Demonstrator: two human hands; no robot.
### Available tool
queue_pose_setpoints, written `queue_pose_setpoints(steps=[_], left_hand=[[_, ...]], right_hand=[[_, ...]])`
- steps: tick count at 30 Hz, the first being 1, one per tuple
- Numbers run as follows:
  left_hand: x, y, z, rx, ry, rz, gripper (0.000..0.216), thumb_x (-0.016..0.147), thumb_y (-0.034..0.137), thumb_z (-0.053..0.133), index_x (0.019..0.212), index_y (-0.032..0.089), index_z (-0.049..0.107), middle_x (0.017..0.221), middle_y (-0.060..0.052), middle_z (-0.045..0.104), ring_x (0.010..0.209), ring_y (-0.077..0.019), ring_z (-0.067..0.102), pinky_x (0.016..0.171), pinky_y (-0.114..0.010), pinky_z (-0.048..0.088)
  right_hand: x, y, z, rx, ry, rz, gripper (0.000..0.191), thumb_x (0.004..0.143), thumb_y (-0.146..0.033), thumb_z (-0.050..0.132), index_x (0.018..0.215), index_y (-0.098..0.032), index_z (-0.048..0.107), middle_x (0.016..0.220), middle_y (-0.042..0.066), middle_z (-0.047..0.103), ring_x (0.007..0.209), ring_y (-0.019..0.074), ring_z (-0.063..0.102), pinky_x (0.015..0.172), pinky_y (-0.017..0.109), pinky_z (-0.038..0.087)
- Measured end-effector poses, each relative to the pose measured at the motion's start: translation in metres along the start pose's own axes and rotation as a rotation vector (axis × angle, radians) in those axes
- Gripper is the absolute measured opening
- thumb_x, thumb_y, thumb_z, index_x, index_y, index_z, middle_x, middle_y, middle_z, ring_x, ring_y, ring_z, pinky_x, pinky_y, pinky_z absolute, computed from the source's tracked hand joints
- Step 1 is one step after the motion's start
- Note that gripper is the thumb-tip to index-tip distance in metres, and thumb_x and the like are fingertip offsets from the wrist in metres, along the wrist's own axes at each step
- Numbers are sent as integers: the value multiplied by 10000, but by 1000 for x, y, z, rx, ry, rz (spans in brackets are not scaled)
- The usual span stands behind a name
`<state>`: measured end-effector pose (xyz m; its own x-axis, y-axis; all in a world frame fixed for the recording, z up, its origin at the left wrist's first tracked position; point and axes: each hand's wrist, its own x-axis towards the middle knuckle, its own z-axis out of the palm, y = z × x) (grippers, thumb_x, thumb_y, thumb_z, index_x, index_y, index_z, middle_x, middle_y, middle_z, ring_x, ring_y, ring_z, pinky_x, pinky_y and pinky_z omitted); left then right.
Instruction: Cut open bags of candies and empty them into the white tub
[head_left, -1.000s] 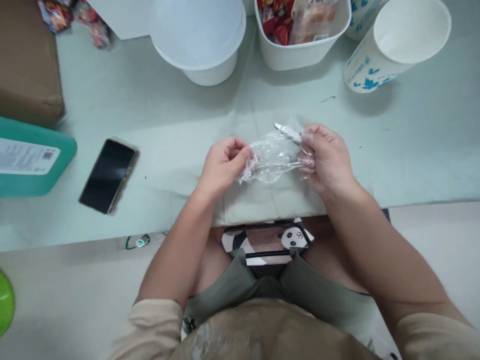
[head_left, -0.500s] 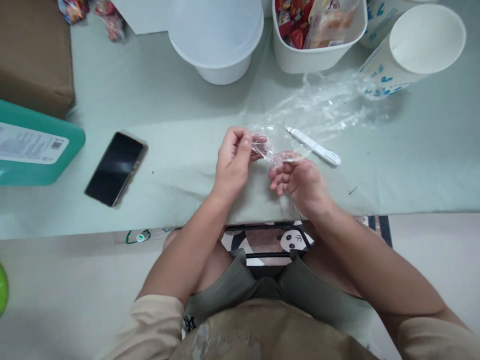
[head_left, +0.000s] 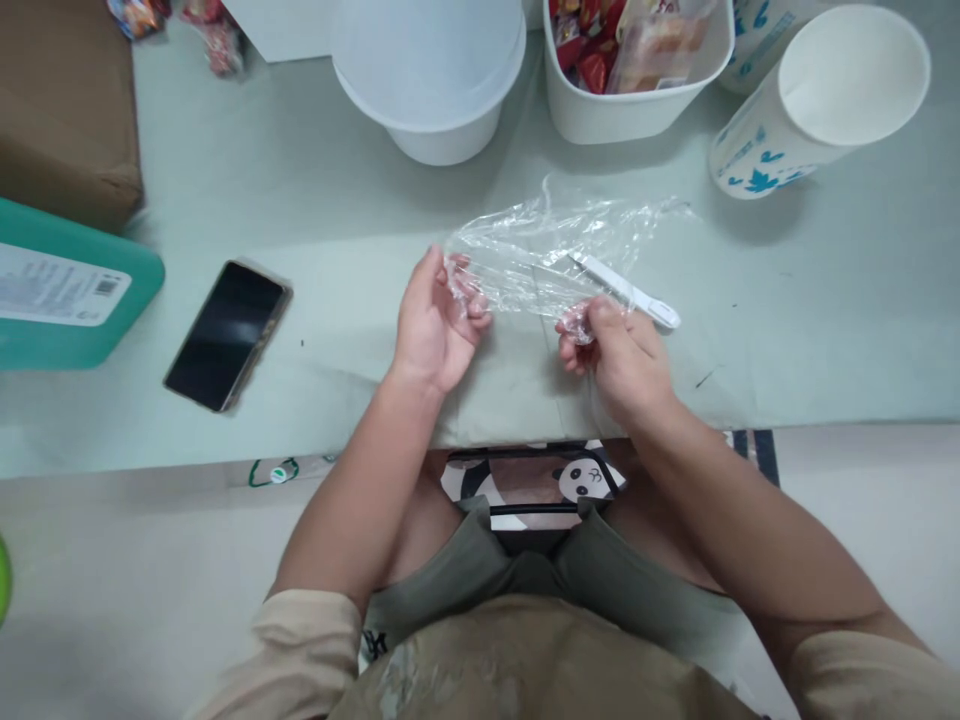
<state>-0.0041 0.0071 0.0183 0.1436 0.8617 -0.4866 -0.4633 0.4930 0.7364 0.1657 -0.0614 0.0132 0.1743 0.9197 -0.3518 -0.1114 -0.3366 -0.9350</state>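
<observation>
A clear, crinkled plastic film [head_left: 517, 265], perhaps a thin bag, stretches between my two hands above the table. My left hand [head_left: 441, 325] is palm up, with its curled fingers on the film's left end. On the other side my right hand [head_left: 621, 350] pinches the film's lower right edge between thumb and fingers. Just beyond the right hand lies a white utility knife [head_left: 634, 297], its tip pointing up and left, partly under the film.
A phone [head_left: 227, 336] and a green container [head_left: 67, 290] lie to the left, near a cardboard box [head_left: 67, 110]. Along the back stand a white lidded tub [head_left: 442, 145], a white bin [head_left: 622, 118] of wrapped snacks, and paper cups [head_left: 795, 140]. The table's front edge [head_left: 525, 438] runs before my lap.
My hands have moved apart, the left one leftward and turned palm up. The film has drawn away from the paper cup and spread between them. My right hand has closed on its edge.
</observation>
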Motion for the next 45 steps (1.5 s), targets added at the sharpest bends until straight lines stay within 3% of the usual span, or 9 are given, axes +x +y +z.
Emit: queue_pose_setpoints(steps=[5,16,21,25,29,33,35,38,45], left_hand=[[-9,-1,1,277,-224,-226,350,842,495,791,800,169,670,725,-35,705,547,-92,649,441,-181,444],[-7,10,-10,372,-178,-13,543,933,642,602,625,195,596,521,-11,615,425,-111,601,404,-215,455],[-5,8,-15,320,-156,85,524,915,541,603,519,207,526,474,-1,507,411,-98,511,392,-226,412],[0,2,-21,244,-192,282,395,841,405,613,496,214,577,575,-44,547,689,-162,660,607,-279,558],[-2,5,-28,391,-453,307,269,739,340,640,509,227,723,1021,-108,772,1163,-271,684,876,-361,602],[-3,15,-33,530,-699,73,319,756,487,726,606,215,802,1063,-134,816,1040,-308,746,938,-441,602],[-2,14,-33,465,-559,32,402,753,615,747,734,223,831,995,-110,826,943,-273,767,897,-415,615],[0,5,-29,343,-357,66,506,749,662,784,1024,240,818,1240,-89,784,1095,-254,757,865,-339,624],[-6,-3,-14,449,-465,-103,774,672,430,947,1356,237,641,1529,-159,599,1140,-267,745,786,-308,636]], right_hand=[[2,4,-3,-24,-57,-85,680,733,-875,667,667,-199,638,551,-13,600,485,89,519,467,231,417],[9,-3,-14,169,-49,3,698,745,-840,701,575,-245,379,412,-71,343,393,87,356,407,253,332],[11,-4,-15,306,-5,24,700,803,-813,669,600,-256,297,414,-91,240,375,86,279,384,267,309],[12,-5,-17,303,17,-18,670,816,-786,666,606,-244,333,472,-61,363,416,89,385,399,260,339],[17,-10,-19,294,30,67,579,804,-806,636,741,-239,538,689,7,615,571,129,599,466,269,470],[19,-9,-22,264,14,131,436,762,-612,799,847,-227,612,685,-24,601,503,100,546,435,248,438],[17,-5,-22,204,59,78,371,727,-488,855,823,-226,610,644,-55,553,454,73,484,404,224,381],[11,1,-20,136,55,-58,243,760,-392,793,758,-229,613,648,-45,576,476,84,514,430,224,394],[5,-5,-16,282,-129,-112,165,590,-240,615,488,-186,498,1052,46,754,637,160,681,587,320,493]])
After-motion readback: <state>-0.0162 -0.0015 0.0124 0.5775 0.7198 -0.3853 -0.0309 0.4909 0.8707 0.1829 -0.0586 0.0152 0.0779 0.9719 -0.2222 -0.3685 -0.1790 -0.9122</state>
